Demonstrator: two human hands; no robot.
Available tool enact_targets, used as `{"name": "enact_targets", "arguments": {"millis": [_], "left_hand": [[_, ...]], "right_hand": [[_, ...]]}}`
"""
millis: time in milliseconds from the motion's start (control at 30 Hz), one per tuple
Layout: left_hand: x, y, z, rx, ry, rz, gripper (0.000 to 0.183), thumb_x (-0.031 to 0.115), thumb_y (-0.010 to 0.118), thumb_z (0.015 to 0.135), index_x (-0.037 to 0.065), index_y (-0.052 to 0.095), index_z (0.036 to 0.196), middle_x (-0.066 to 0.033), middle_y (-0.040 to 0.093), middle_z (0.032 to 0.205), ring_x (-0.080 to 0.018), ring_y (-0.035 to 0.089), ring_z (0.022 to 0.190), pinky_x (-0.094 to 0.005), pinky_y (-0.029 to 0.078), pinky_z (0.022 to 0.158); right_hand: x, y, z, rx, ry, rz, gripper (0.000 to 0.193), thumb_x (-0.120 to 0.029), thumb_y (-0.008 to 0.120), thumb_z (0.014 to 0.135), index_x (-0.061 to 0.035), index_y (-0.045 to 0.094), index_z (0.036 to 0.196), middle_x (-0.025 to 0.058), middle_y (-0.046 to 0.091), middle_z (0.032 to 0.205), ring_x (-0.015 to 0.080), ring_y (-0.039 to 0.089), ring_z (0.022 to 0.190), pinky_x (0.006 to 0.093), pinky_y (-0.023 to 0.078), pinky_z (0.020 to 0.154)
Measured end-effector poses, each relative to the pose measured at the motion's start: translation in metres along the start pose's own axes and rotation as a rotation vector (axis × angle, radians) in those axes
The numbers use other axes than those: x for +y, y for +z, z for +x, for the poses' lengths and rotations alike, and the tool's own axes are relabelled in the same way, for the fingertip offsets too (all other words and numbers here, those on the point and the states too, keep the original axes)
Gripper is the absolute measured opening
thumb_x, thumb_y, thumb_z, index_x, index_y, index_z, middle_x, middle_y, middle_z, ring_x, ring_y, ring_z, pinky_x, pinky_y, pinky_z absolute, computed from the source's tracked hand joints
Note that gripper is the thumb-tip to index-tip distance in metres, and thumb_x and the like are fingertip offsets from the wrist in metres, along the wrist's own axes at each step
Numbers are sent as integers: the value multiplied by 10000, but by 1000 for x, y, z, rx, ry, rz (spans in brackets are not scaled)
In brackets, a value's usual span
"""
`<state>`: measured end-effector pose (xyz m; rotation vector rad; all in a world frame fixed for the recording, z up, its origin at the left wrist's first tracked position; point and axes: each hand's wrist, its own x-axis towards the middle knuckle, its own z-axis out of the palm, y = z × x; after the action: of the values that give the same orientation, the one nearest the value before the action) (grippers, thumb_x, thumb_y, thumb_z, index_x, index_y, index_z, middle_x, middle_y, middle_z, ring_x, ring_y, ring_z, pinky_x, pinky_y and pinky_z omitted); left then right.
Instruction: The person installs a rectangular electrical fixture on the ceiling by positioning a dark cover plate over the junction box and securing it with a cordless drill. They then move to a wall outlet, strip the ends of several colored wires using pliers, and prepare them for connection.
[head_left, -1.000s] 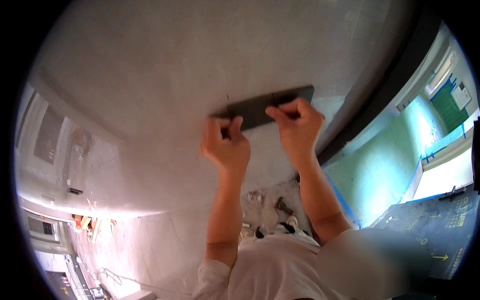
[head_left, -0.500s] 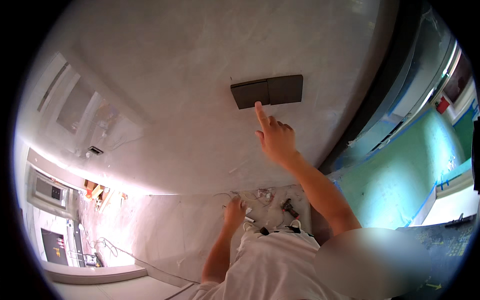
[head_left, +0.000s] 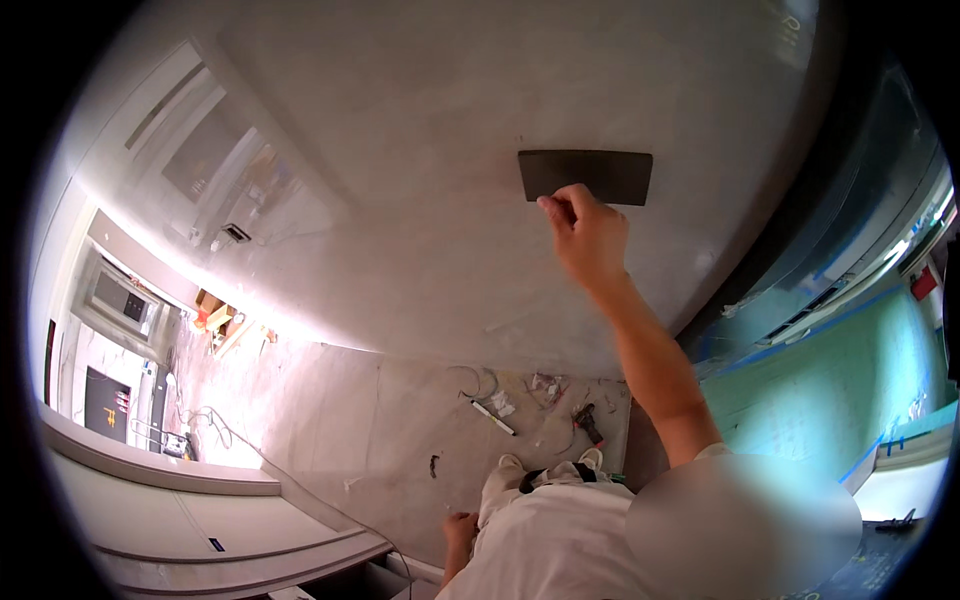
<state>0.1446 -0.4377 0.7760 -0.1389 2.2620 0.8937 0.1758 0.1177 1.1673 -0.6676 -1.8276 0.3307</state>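
A dark grey, wide rectangular wall switch plate [head_left: 628, 178] sits on a pale, glossy wall. My right hand [head_left: 592, 232] is raised at its lower edge, fingers curled in and thumb close to the index finger. It covers part of the plate's lower middle; I cannot tell whether the knuckles touch it. Nothing shows between those fingers. Low beside my hip, my left hand [head_left: 460, 526] hangs with its fingers curled. What it holds, if anything, is hidden.
On the floor lie a power tool [head_left: 587, 424], a pale marker-like stick [head_left: 493, 418], loose wires and scraps. A small dark socket opening [head_left: 236, 233] is in the wall at left. White drawer fronts [head_left: 190, 520] stand lower left. Green sheeting [head_left: 800, 400] lies at right.
My right index finger, stretched to the plate before, has folded in with the others. My left hand has dropped back toward my hip. The plate's two halves now look level.
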Motion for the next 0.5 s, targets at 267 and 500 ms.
{"name": "enact_targets", "arguments": {"millis": [267, 500], "left_hand": [[39, -11, 51, -141, 64, 109, 274, 158, 763, 806, -43, 721, 987, -120, 719, 761, -191, 673, 621, -342, 540, 571], [36, -41, 86, -146, 29, 34, 233, 142, 746, 821, -38, 701, 962, -92, 692, 757, -180, 639, 603, -331, 513, 546]], "right_hand": [[-35, 21, 16, -59, 304, 174, 239, -275, 741, 899, -56, 677, 828, 106, 691, 709, 277, 661, 625, 388, 506, 588], [-38, 39, 28, 56, 290, -241, 277, -295, 707, 926, -84, 631, 763, 88, 677, 661, 327, 659, 606, 426, 511, 597]]}}
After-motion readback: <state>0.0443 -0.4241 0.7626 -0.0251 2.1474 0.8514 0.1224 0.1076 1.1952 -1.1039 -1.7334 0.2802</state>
